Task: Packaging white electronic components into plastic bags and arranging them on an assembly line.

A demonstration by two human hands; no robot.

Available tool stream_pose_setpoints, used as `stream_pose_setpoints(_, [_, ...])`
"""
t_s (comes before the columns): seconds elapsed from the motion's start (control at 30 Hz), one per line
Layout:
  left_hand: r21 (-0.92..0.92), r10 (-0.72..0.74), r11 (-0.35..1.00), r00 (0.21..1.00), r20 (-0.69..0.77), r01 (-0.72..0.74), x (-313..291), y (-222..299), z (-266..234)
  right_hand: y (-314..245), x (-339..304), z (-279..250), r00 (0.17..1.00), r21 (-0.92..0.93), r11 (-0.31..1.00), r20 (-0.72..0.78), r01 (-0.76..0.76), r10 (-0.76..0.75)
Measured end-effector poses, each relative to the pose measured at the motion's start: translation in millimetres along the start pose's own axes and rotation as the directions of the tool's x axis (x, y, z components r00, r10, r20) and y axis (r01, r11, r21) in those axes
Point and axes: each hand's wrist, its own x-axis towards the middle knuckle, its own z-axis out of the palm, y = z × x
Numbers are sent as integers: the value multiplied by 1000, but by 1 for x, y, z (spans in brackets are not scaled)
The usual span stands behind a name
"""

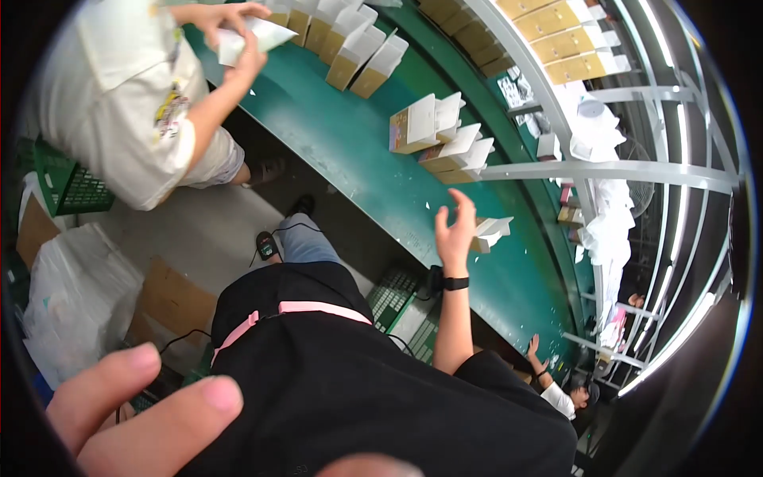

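Note:
My right hand [455, 230], with a black band on its wrist, is raised over the edge of the green work table [358, 171]. Its fingers are apart and nothing shows in them. Just beside it stands a small open carton [490, 234] with white flaps; whether the hand touches it I cannot tell. Very near the camera, at the lower left, two outstretched fingers of my left hand [131, 421] show, spread apart and holding nothing visible. The rest of that hand is cut off by the picture's edge.
More open cartons [413, 127] stand along the table. At the upper left a co-worker's hands [238, 40] hold a white carton. Metal rails [612, 171] cross at right. Left, on the floor, are a green crate [75, 187], a plastic bag [79, 294] and cardboard [171, 298].

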Motion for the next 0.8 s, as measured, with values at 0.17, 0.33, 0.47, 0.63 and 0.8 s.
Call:
stream_pose_setpoints(0.17, [-15, 13, 1000, 1000, 12, -13, -41, 47, 8, -35, -14, 33, 952, 164, 976, 246, 144, -181])
stream_pose_setpoints(0.33, [-79, -3, 997, 997, 81, 9, -59, 73, 13, -67, -12, 53, 858, 318, 946, 467, 63, -214])
stream_pose_setpoints(0.47, [-155, -23, 986, 978, 207, 56, -37, 73, 14, -58, -18, 84, 784, 316, 948, 575, 50, -233])
stream_pose_setpoints(0.63, [-136, -696, 717, 687, -208, 684, 7, -9, 99, -40, -32, 123, 594, 178, 974, 772, 137, -225])
stream_pose_setpoints(0.8, [574, -998, 64, 61, 25, 817, -186, -226, 91, 11, -59, 171, 414, 345, 938, 849, 39, -329])
